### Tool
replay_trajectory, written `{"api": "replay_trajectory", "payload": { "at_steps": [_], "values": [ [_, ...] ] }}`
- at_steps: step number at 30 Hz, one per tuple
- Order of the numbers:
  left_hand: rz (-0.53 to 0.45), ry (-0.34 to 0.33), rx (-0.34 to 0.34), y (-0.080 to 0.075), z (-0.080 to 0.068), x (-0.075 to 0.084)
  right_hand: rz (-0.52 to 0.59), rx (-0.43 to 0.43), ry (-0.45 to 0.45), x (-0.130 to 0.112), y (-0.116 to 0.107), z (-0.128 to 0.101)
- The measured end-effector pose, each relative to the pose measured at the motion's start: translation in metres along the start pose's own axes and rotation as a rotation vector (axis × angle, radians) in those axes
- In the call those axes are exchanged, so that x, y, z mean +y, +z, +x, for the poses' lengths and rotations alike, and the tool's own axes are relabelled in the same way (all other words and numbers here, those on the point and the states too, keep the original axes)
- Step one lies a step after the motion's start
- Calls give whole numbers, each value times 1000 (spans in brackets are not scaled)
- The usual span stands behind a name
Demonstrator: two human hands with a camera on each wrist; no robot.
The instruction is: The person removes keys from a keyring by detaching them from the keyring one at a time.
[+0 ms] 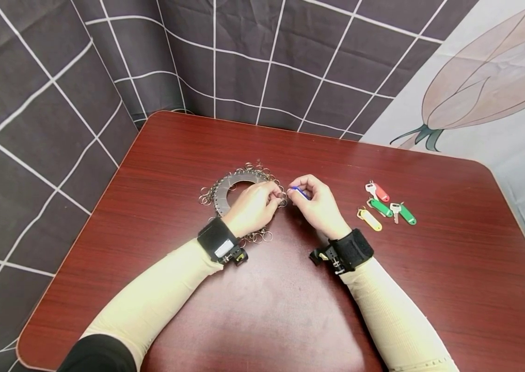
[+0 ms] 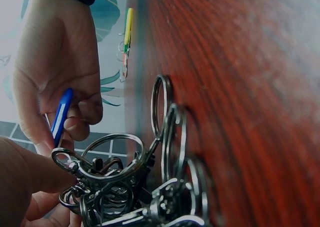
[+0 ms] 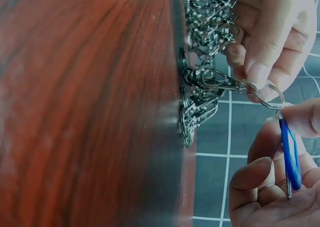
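A grey ring-shaped plate (image 1: 221, 194) lies on the table, edged with many metal clasps and split rings. My left hand (image 1: 254, 204) is over its right side and pinches one split ring (image 3: 272, 106) between thumb and finger. Just to the right, my right hand (image 1: 319, 204) holds a blue key tag (image 3: 291, 159), its small end ring up at the fingertips. A thin metal key edge (image 3: 288, 189) shows beside the tag. In the right wrist view, the tag's end meets the pinched split ring. More loose split rings (image 2: 160, 107) stand out near the left hand.
To the right on the table lie a red key tag (image 1: 382, 194), a yellow tag (image 1: 370, 219) and two green tags (image 1: 381, 207), with silver keys (image 1: 395, 211) among them. Dark gridded cloth (image 1: 243, 67) hangs behind the reddish-brown table (image 1: 452, 258).
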State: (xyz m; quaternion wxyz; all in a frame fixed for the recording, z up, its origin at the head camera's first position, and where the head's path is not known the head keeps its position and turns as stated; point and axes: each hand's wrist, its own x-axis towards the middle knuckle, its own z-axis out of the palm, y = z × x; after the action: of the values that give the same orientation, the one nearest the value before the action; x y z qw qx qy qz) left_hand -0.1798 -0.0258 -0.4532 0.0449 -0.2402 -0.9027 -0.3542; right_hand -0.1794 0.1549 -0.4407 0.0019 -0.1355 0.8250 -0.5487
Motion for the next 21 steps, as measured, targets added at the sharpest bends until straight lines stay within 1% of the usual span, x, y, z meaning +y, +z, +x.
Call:
{"api": "replay_trajectory", "payload": {
  "at_steps": [2,4,9,12,15,21],
  "values": [
    [2,-2,1,0,0,-1,18,4,1,10,0,3],
    [3,-2,11,1,0,-2,7,-4,-1,14,0,3],
    [-21,0,75,1,0,-3,-26,-54,-2,18,0,3],
    [-47,-6,96,0,0,-3,-37,-92,10,19,0,3],
    [-59,-12,99,-1,0,-3,-48,-108,15,20,0,3],
    [-47,-6,82,-1,-1,-2,-70,-94,10,17,1,3]
  ]
}}
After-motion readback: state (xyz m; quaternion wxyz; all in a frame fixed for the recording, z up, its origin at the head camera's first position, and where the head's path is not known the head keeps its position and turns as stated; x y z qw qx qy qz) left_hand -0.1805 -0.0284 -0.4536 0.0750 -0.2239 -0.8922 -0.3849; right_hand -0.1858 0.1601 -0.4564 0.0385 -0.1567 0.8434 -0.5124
